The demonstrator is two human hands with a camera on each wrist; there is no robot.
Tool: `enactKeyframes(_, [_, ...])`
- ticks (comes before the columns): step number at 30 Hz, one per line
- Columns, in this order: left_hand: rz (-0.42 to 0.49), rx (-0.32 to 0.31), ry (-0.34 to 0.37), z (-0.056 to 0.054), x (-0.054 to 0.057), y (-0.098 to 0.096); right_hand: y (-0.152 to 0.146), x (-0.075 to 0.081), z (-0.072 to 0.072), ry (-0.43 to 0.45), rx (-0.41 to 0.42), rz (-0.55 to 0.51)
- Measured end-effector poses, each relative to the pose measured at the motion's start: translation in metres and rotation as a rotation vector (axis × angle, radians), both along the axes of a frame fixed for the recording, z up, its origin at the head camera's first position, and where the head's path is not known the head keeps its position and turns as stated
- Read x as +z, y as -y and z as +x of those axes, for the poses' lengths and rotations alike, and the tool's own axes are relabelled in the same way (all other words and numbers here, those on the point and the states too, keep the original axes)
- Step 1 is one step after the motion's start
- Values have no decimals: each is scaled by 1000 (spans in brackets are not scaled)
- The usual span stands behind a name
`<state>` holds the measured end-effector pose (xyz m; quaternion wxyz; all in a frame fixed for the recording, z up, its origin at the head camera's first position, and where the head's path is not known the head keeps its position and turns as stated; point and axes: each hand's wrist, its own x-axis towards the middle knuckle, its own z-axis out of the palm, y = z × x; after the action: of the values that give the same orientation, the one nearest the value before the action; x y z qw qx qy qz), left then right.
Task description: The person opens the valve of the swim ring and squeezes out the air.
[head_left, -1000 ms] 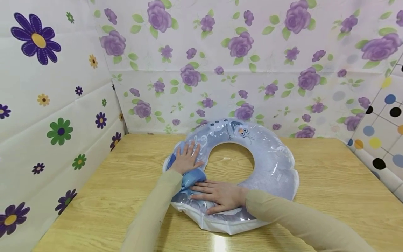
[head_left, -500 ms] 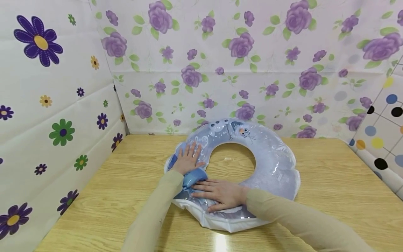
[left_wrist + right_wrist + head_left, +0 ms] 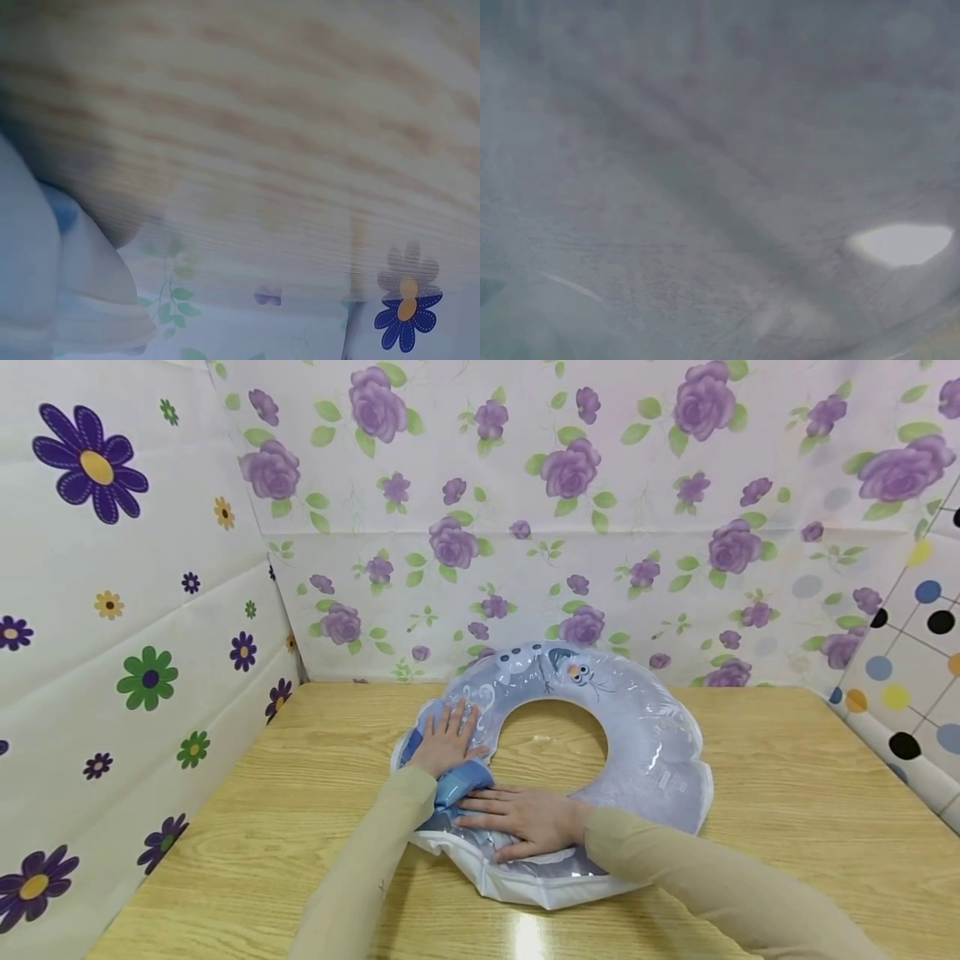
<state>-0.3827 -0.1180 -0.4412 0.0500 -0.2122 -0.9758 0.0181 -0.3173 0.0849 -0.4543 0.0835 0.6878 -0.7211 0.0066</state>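
A pale blue inflatable swim ring point(image 3: 637, 735) with a printed snowman lies on the wooden table, puffed out at the back and right and slack along its near left side. My left hand point(image 3: 447, 745) rests flat on the ring's left side with fingers spread. On the near left part my right hand point(image 3: 528, 820) presses palm down, fingers pointing left. A blue fold of the ring point(image 3: 461, 781) bulges up between both hands. The left wrist view catches a pale edge of the ring point(image 3: 90, 277); the right wrist view is filled by its blurred surface point(image 3: 667, 247).
The wooden table point(image 3: 787, 793) extends around the ring on all sides. Behind it hangs a sheet with purple roses point(image 3: 450, 539). A flower-print sheet point(image 3: 150, 677) borders the left, and a dotted sheet point(image 3: 915, 693) stands at the right.
Both hands keep their places on the swim ring. The head view shifts very slightly; the ring's near edge sits marginally higher in it.
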Motion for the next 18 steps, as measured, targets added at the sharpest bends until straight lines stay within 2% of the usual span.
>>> enactKeyframes(18, [-8,7,33,0,1,-1,-1,2,1,-6,0,11])
